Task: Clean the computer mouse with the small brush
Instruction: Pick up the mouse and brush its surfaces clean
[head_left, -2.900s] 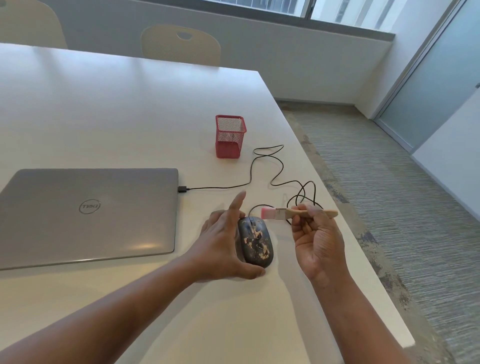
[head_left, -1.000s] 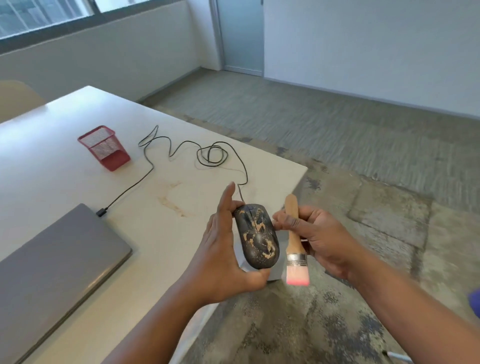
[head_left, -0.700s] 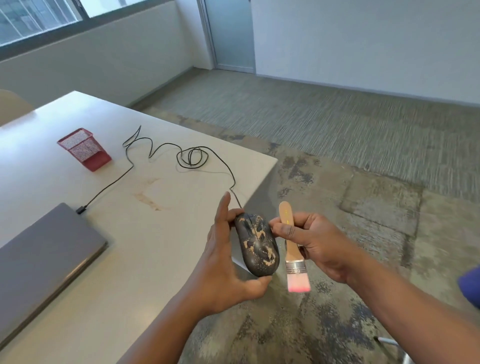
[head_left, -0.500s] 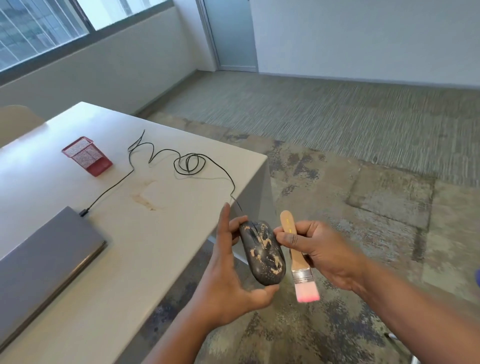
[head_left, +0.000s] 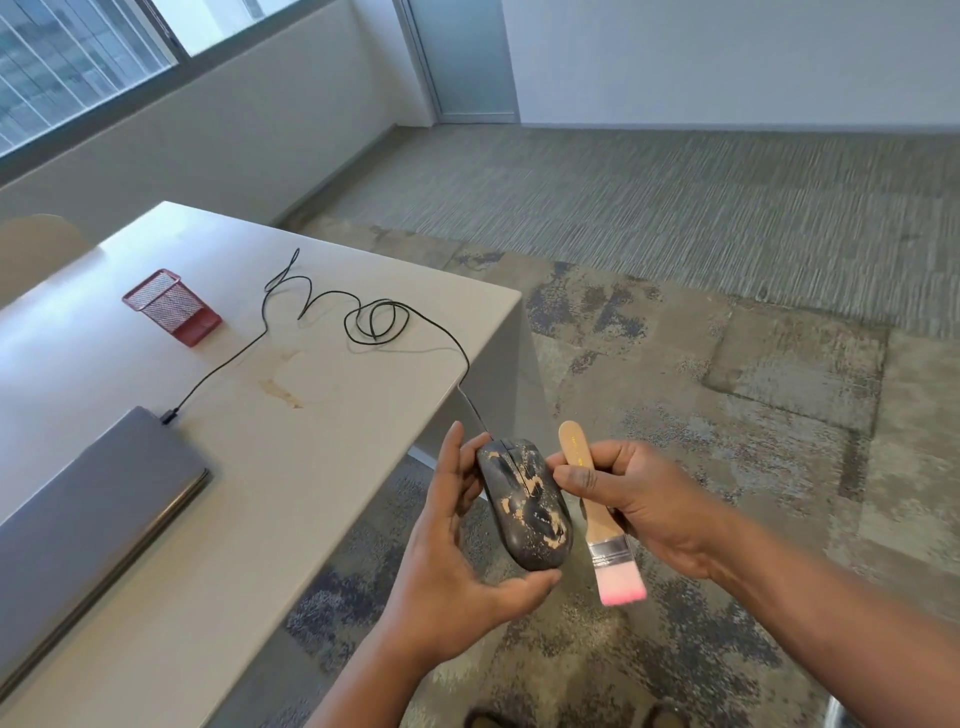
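A dark computer mouse (head_left: 524, 506) smeared with tan dirt is held off the table, out past its right edge and above the floor. My left hand (head_left: 457, 545) cradles it from the left and underneath, thumb at its rear end. My right hand (head_left: 639, 499) grips a small brush (head_left: 605, 540) by its wooden handle, just right of the mouse. The pink bristles point down toward me and hang clear of the mouse. My right thumb touches the mouse's right side.
The mouse's black cable (head_left: 363, 322) loops across the white table (head_left: 291, 467) to a closed grey laptop (head_left: 88, 514). A red mesh pen holder (head_left: 171, 306) stands further back. Patterned carpet (head_left: 727, 364) lies to the right.
The mouse was lifted from the table and carried out over the floor beyond the table's edge. The brush turned from sideways to bristles-down, and my view swung right.
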